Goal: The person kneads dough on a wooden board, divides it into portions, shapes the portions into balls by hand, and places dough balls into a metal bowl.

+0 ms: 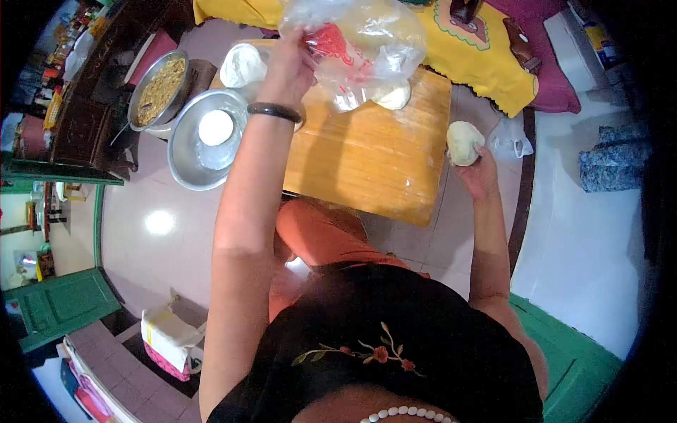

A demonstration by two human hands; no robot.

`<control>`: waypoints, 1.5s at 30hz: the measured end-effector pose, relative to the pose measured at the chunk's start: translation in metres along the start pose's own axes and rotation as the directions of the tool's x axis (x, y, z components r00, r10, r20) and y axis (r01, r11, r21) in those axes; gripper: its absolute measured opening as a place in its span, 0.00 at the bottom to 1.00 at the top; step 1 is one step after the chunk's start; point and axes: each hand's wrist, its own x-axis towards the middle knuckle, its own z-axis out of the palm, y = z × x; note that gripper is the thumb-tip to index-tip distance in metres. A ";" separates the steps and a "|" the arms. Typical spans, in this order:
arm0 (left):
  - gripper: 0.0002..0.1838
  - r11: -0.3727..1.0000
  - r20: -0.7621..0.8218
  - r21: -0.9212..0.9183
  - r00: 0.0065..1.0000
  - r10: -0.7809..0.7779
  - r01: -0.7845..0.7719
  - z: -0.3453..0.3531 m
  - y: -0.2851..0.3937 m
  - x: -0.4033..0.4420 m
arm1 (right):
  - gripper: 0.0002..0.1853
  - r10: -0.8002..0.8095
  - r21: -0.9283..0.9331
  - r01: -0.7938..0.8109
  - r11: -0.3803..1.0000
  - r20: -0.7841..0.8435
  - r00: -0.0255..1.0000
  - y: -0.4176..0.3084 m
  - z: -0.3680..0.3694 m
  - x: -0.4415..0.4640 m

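Observation:
My left hand [289, 67] is closed on a clear plastic bag [374, 46] with red print, lifted over the far part of the wooden board [367, 155]. Beneath the bag's lower edge, a piece of pale dough [393, 96] lies on the board. To the right, beyond the board's edge, my right hand [479, 174] grips a round lump of dough [465, 143]. A metal basin [185, 151] left of the board holds a round white item [215, 127]. Behind the basin is a white bag or bowl of white stuff [243, 65], partly hidden by my left arm.
A metal bowl of chopped filling [162, 92] stands at the far left, with a utensil in it. A yellow cloth [479, 49] covers the seat behind the board. Near my right hand lies a small clear bag [510, 139].

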 end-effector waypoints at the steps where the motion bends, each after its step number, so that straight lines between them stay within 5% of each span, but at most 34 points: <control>1: 0.14 0.999 -0.064 -0.047 0.998 -0.013 0.010 -0.009 -0.009 0.006 | 0.29 0.023 0.000 -0.023 1.000 -0.030 0.999 0.005 -0.002 0.002; 4: 0.15 0.978 -0.237 -0.210 0.969 -0.067 0.017 -0.047 -0.044 0.038 | 0.29 0.018 -0.041 -0.023 0.999 -0.115 0.993 0.027 0.009 0.010; 7: 0.16 0.973 -0.308 -0.231 0.947 -0.096 0.023 -0.061 -0.061 0.035 | 0.29 0.051 -0.161 -0.046 0.986 0.027 0.998 0.053 0.009 0.023; 10: 0.13 0.986 -0.285 -0.090 0.944 -0.164 0.144 -0.074 -0.072 0.024 | 0.30 -0.004 -0.450 -0.001 0.893 -0.011 1.000 0.079 0.040 0.018; 14: 0.14 0.974 -0.304 -0.033 0.927 -0.222 0.222 -0.083 -0.080 0.005 | 0.31 -0.109 -0.784 0.292 0.548 0.279 0.954 0.117 0.066 0.020; 16: 0.13 0.977 -0.187 -0.010 0.959 -0.211 0.213 -0.100 -0.086 -0.005 | 0.30 -0.140 -0.830 0.455 0.324 0.434 0.890 0.131 0.077 0.014; 18: 0.12 0.965 -0.281 0.093 0.936 -0.213 0.247 -0.107 -0.094 -0.017 | 0.28 -0.176 -0.823 0.557 0.110 0.536 0.826 0.140 0.088 0.013; 21: 0.19 0.968 -0.385 0.172 0.917 -0.104 0.182 -0.071 -0.078 -0.068 | 0.24 -0.152 -0.829 0.555 0.063 0.542 0.827 0.144 0.072 0.038; 24: 0.25 0.934 -0.392 0.352 0.915 0.093 0.056 -0.057 -0.091 -0.116 | 0.26 -0.136 -0.892 0.295 0.342 0.264 0.955 0.136 0.107 0.044; 25: 0.26 0.893 -0.346 0.449 0.920 0.186 -0.011 -0.067 -0.109 -0.127 | 0.26 -0.098 -0.923 0.250 0.293 0.231 0.968 0.134 0.122 0.045; 27: 0.24 0.840 -0.214 0.527 0.977 -0.014 0.127 -0.077 -0.131 -0.155 | 0.27 -0.024 -0.968 0.165 0.190 0.163 0.986 0.131 0.147 0.048; 28: 0.23 0.807 -0.280 0.498 0.940 -0.196 0.317 -0.066 -0.136 -0.164 | 0.25 -0.128 -0.986 0.168 -0.010 0.167 0.978 0.148 0.142 0.063; 31: 0.24 0.730 -0.194 0.571 0.925 -0.325 0.376 -0.062 -0.168 -0.179 | 0.24 -0.050 -0.990 0.141 -0.023 0.142 0.989 0.144 0.135 0.072; 32: 0.24 0.761 -0.084 0.588 0.956 -0.279 0.274 -0.068 -0.184 -0.180 | 0.20 0.028 -0.996 0.054 -0.071 0.052 0.998 0.142 0.136 0.072; 34: 0.27 0.720 0.035 0.690 0.991 -0.128 0.068 -0.065 -0.195 -0.182 | 0.15 -0.136 -0.927 0.360 -0.102 0.372 0.918 0.149 0.112 0.060; 38: 0.29 0.630 0.115 0.757 0.984 0.138 -0.176 -0.051 -0.199 -0.194 | 0.11 -0.296 -0.849 0.493 -0.190 0.529 0.796 0.150 0.097 0.020; 42: 0.24 0.521 0.174 0.827 0.978 0.115 -0.209 -0.045 -0.190 -0.187 | 0.10 -0.339 -0.869 0.450 -0.208 0.495 0.800 0.162 0.085 0.020; 45: 0.21 0.539 0.164 0.822 0.983 0.084 -0.183 -0.054 -0.192 -0.171 | 0.09 -0.146 -0.844 0.357 -0.401 0.444 0.884 0.152 0.106 0.031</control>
